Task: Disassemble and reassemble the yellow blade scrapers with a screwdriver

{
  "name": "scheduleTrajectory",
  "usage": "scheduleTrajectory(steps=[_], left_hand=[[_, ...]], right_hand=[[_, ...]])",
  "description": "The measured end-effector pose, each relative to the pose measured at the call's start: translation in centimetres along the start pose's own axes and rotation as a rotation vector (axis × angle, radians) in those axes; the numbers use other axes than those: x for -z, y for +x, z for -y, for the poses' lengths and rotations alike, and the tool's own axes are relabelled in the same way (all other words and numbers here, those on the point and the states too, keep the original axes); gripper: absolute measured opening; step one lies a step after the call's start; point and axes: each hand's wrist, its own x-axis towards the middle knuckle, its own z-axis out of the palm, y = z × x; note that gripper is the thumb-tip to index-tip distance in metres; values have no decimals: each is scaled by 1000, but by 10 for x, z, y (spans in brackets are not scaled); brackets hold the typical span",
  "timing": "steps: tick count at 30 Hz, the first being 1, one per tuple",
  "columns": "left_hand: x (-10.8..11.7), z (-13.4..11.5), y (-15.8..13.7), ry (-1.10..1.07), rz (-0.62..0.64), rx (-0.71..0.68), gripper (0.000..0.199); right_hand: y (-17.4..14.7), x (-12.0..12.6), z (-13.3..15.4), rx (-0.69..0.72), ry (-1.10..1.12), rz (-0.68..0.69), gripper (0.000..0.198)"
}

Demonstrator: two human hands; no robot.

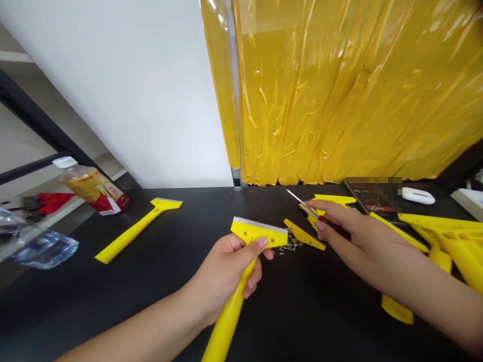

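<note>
My left hand (226,266) is closed around a yellow scraper (228,314) just below its head, the thumb pressing on the head plate. A pale blade edge runs along the top of that head, and two small dark holes or screws show in the plate. In my right hand (352,236) is a screwdriver (297,198), its red handle mostly hidden by the fingers and its metal shaft pointing up and left. Between the hands, small screws and nuts (291,244) lie on the table beside a loose yellow plate (305,235). More yellow plates (337,199) lie behind the right hand.
A second scraper (130,235) lies at the left on the black table (151,296). Farther left are a drink bottle (94,186) and clear plastic (45,246). At the right are yellow scraper bodies (449,236), a phone (362,193) and a white case (418,195). Yellow sheeting (320,100) hangs behind.
</note>
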Motion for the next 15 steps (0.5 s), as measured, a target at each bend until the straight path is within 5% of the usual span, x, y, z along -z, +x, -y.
scheduleTrajectory(steps=[9,12,15], left_hand=[[0,-3,-4,25,-16,-11,42],[0,-5,-4,34,-36,-23,43],[-1,-6,-4,35,-45,-24,41]], right_hand=[[1,14,4,-159,420,-138,38],[-2,12,8,-40,361,-165,29],[-5,7,13,119,275,-48,26]])
